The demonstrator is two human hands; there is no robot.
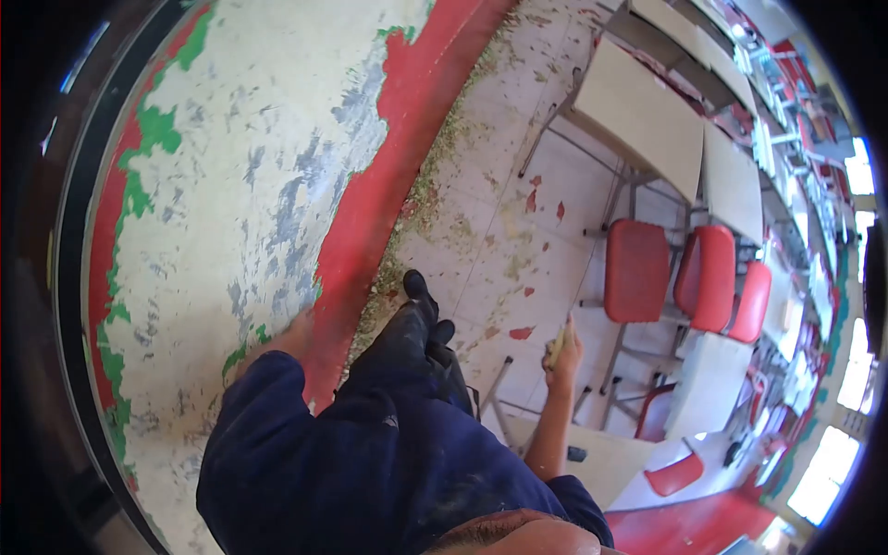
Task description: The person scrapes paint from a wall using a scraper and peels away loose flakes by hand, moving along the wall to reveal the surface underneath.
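My right hand (566, 357), held out over the floor, is closed around a small pale yellow object (554, 352) whose kind I cannot tell. The wall (222, 231) on my left has patchy cream paint with grey scraped marks, green flecks and a red band (379, 185) along its base. Against that red band, my left hand (298, 335) is smeared by motion, and its fingers do not show clearly. Paint flakes (435, 176) and crumbs lie along the foot of the wall. My dark shoes (421, 289) stand close to this debris.
Desks (638, 111) with pale tops and red chairs (636, 270) crowd the right side, their metal legs reaching towards my right arm. Red paint chips (522, 332) are scattered on the tiled floor (490, 268). Bright windows (823, 476) line the far side.
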